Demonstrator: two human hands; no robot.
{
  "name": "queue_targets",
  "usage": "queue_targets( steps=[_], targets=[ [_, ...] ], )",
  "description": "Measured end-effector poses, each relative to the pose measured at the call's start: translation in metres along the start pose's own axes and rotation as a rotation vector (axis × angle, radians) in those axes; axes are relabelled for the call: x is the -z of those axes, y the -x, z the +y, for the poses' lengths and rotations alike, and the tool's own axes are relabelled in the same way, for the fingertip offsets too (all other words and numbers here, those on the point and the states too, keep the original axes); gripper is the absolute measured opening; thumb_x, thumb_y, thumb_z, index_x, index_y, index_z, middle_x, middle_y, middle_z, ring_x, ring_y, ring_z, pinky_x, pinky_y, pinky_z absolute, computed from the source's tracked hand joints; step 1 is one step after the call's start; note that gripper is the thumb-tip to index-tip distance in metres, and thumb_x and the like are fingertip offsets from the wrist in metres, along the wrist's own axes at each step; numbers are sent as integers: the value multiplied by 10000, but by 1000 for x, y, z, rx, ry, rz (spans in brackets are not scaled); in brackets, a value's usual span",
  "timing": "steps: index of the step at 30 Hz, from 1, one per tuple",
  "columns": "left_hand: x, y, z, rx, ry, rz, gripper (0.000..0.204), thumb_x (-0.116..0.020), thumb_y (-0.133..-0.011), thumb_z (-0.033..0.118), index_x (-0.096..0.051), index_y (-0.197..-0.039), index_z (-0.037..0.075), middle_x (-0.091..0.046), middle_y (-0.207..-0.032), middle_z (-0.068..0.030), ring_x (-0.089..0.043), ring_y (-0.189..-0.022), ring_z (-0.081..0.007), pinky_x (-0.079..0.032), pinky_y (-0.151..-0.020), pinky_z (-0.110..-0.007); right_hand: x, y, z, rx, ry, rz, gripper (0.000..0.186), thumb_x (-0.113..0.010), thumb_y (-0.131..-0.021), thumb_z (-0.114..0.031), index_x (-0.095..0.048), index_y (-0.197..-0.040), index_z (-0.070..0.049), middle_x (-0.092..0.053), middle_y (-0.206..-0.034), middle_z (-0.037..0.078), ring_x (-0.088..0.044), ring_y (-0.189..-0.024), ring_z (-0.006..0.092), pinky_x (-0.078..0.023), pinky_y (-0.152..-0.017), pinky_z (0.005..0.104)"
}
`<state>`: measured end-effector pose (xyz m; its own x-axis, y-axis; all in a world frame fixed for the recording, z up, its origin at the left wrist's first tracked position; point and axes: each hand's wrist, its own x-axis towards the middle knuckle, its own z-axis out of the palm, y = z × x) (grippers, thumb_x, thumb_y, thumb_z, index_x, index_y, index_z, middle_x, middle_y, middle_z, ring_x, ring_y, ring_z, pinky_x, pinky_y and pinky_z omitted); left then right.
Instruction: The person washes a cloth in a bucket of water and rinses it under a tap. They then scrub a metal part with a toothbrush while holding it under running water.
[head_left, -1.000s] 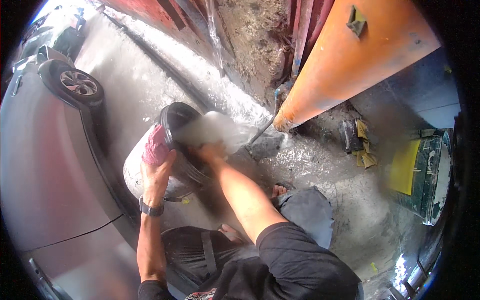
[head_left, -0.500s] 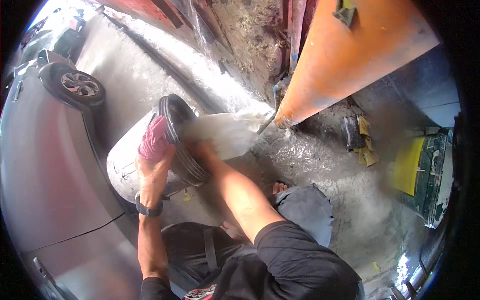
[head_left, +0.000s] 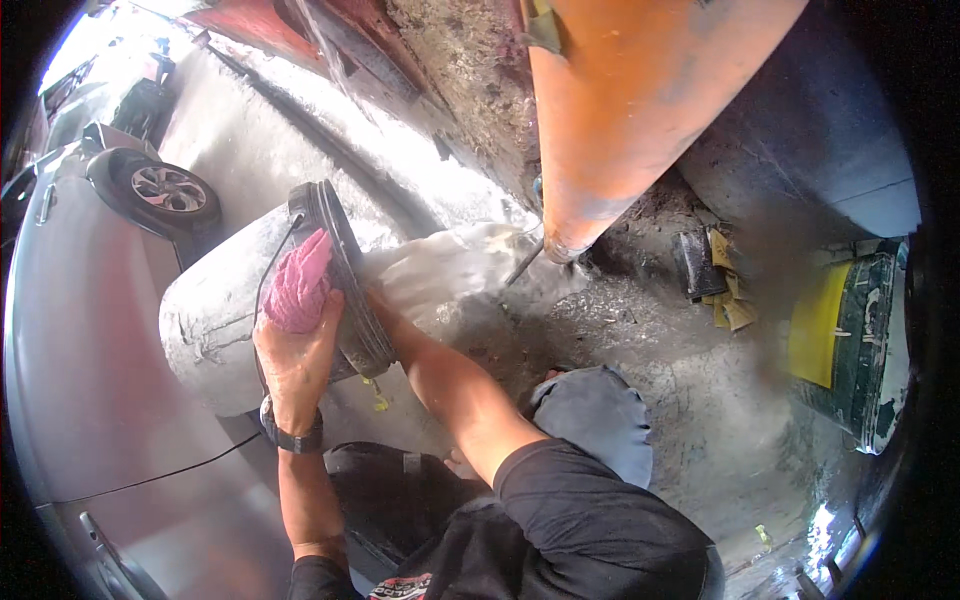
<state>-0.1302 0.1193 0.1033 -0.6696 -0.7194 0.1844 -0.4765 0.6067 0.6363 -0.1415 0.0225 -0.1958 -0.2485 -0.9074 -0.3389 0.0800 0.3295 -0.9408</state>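
Observation:
A large white bucket (head_left: 215,300) with a black ribbed rim (head_left: 345,270) is tipped on its side, its mouth facing right. Cloudy water (head_left: 450,270) pours out of it onto the floor. My left hand (head_left: 297,350) is closed on a crumpled pink cloth (head_left: 298,285) and rests against the bucket's side near the rim. A dark watch (head_left: 292,435) circles that wrist. My right forearm (head_left: 450,390) reaches to the bucket's mouth; the rim hides the right hand's fingers.
A grey car (head_left: 110,340) stands close on the left. An orange pillar (head_left: 640,110) rises ahead beside a rough wall (head_left: 450,60). At right are a dark green bucket (head_left: 850,340) with a yellow patch and a yellow-and-black item (head_left: 722,280). A grey rounded piece (head_left: 595,420) lies near my feet.
The bucket has shifted left and its bottom has swung up, so it lies flatter. The water now spreads lower and wider over the floor. My right hand has slipped behind the rim.

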Motion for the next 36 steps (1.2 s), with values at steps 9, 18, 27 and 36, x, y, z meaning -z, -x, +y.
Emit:
queue_targets(
  steps=[9, 18, 27, 36],
  targets=[
    [-4, -1, 10, 45, -43, 1, 413, -742, -823, 124, -632, -1194, -22, -690, -1103, -118, -623, -1016, -133, -478, -903, -290, 9, -12, -26, -67, -19, 42, 695, -627, -787, -635, -649, -1234, -103, -424, -1426, 238, -447, -1282, 440, -376, -1059, 528],
    [14, -1, -32, 163, 318, 92, 374, -699, -887, 154, -620, -1240, 57, -613, -979, 19, -551, -859, -76, -462, -809, -241, 34, 38, -42, -417, 28, 376, 699, -618, -777, -670, -675, -1213, -126, -321, -1474, 240, -356, -1336, 453, -297, -1062, 638],
    [-11, -11, -211, 557, 1106, -41, 300, -540, -939, 286, -639, -1103, 55, -674, -1030, -27, -613, -884, -135, -477, -797, -276, 121, 77, -45, -475, 154, 1145, 253, -586, -857, -323, -705, -967, -128, -597, -1087, 204, -617, -991, 381, -382, -983, 592],
    [-57, -17, -234, 651, 1303, -117, 298, -499, -908, 335, -669, -963, 97, -717, -929, -28, -662, -817, -171, -522, -772, -337, 190, 84, -67, -282, -473, 1390, 418, -410, -926, -329, -668, -1000, -9, -676, -1096, 225, -621, -1048, 429, -305, -1038, 630]
  ],
)
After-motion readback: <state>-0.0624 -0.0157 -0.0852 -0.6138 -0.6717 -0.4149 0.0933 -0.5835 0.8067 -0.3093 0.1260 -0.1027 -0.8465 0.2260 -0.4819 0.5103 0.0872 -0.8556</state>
